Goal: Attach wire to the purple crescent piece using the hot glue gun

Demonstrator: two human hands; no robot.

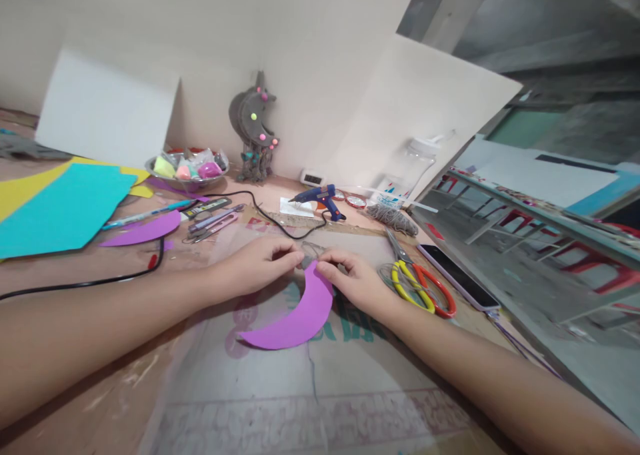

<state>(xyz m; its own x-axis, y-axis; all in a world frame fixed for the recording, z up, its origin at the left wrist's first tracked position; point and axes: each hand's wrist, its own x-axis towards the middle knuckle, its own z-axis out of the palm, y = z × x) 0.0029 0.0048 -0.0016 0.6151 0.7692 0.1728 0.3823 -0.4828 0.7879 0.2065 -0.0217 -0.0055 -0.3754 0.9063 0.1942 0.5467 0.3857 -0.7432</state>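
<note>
A purple paper crescent (300, 315) stands above the printed sheet, its upper tip between my two hands. My right hand (357, 278) pinches that tip between thumb and fingers. From the other side, my left hand (265, 262) closes thumb against fingers on grey yarn (311, 247) at the same tip. How the yarn runs round the paper there is partly hidden by my fingers. A thin loose strand (313, 368) trails down onto the sheet below the crescent.
Scissors (417, 285) and a phone (457, 275) lie to the right. Behind are a blue glue gun (320, 196), a ball of grey yarn (393, 219), a bottle (413, 168), a bowl of clay packets (187, 175) and a moon ornament (255, 128). Turquoise paper (70, 208) and a black cord (90, 284) lie left.
</note>
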